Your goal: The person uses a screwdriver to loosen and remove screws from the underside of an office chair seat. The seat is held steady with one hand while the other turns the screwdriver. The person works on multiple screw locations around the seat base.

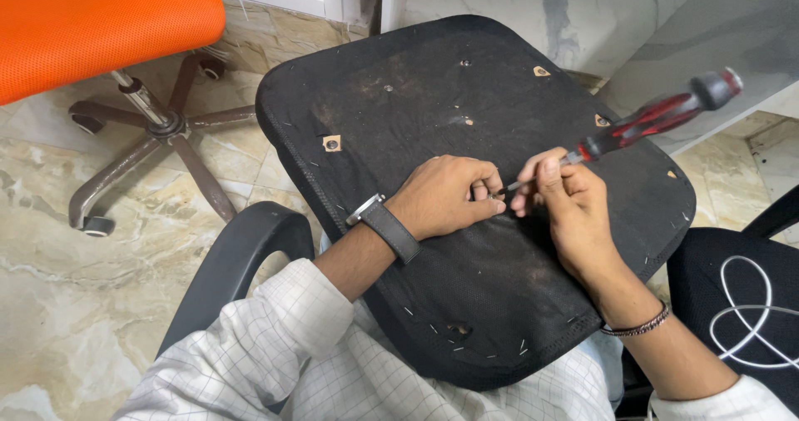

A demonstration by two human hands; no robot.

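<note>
An upturned black chair seat rests across my lap, its fabric underside stapled along the edge and showing several bolt holes. My left hand, with a dark wristwatch, is curled on the middle of the seat, fingertips pinching at something small that I cannot make out. My right hand, with a thin bracelet at the wrist, holds the metal shaft of a screwdriver. Its red and black handle points up to the right and its tip meets my left fingertips.
An orange office chair with a grey star base stands on the marble floor at the left. A black armrest curves beside my left knee. Another black seat with a white cable lies at the right.
</note>
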